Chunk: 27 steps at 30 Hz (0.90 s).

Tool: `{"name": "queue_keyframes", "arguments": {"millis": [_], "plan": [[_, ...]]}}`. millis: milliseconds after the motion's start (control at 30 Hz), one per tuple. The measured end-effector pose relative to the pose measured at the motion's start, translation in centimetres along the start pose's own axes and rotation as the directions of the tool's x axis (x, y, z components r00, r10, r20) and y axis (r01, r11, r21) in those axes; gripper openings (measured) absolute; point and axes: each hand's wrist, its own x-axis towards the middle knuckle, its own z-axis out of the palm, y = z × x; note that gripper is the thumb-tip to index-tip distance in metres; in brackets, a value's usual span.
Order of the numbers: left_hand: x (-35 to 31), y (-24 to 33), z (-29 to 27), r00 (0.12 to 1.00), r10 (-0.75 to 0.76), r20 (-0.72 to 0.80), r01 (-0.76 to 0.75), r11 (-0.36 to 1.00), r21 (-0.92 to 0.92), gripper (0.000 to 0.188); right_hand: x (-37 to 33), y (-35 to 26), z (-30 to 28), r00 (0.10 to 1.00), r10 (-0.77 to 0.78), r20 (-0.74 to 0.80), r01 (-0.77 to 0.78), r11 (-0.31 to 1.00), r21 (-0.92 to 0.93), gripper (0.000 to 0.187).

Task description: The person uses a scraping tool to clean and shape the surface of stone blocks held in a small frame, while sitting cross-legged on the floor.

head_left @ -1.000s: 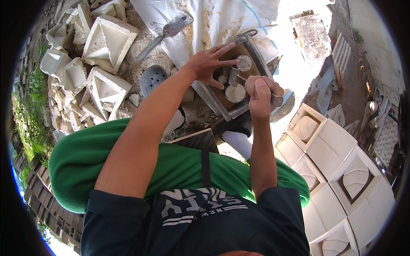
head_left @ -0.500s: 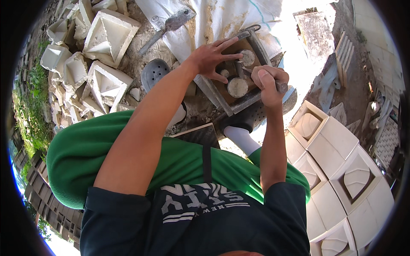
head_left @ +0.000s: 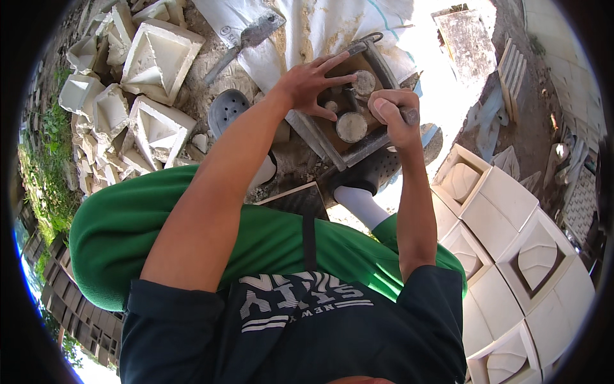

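On the ground just ahead of the body, an open-topped dark grey rectangular frame [head_left: 382, 67] with a brown interior, set at a slant. Inside, a pale grey near disc [head_left: 352, 127], a matching pale grey far disc [head_left: 364, 83] and a small round pale knob [head_left: 330, 106] off to the left. Over the left wall, a bare left hand [head_left: 313, 88] with fingers splayed wide; cannot tell whether touching the far disc or only reaching its edge. By the opposite wall, a bare right hand [head_left: 396, 115] curled tight around a stubby grey handle [head_left: 409, 116], working end mostly hidden. Looks partway through: both discs in place within the walls, interior open to view; cannot tell how much is left. Beyond the far end, a rumpled white plastic sheet [head_left: 332, 32] with a blue-green stripe, bearing part of a grey flat-bladed tool [head_left: 262, 31]. To the left, a grey perforated clog [head_left: 228, 112], a heap of broken off-white hollow square blocks [head_left: 160, 61] and low green plants [head_left: 41, 192]. To the right, whole cream blocks with leaf-shaped insets [head_left: 534, 265], closely ranked; farther off, a weathered flat board [head_left: 467, 48] in hard outdoor sunlight.
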Motion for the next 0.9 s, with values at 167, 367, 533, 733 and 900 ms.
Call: {"name": "queue_keyframes", "arguments": {"millis": [167,367,533,733,900], "plan": [[0.1,-0.1,0.2,0.999,0.018,-0.032,-0.018,1.0,0.0,0.098,-1.6,0.2,0.3,0.981,-0.14,-0.131,0.152,0.985,0.086,0.031],[0.1,0.0,0.0,1.0,0.018,-0.014,-0.017,1.0,0.018,0.097,-2.5,-0.3,-0.6,0.989,-0.117,-0.09,0.126,0.987,0.103,0.031],[0.3,-0.4,0.2,0.999,0.026,-0.039,-0.026,1.0,0.0,0.097,-2.4,1.6,-0.3,0.987,-0.038,-0.159,0.034,0.999,-0.032,0.025],[0.6,0.0,0.1,0.999,0.042,-0.019,-0.041,0.999,0.026,0.098,-2.9,3.3,-0.6,0.977,-0.041,-0.21,0.05,0.998,0.038,0.029],[0.1,0.1,0.3,1.0,0.027,-0.013,-0.026,1.0,0.015,0.099,-3.4,0.5,-1.1,0.975,-0.119,-0.186,0.139,0.985,0.1,0.034]]}}
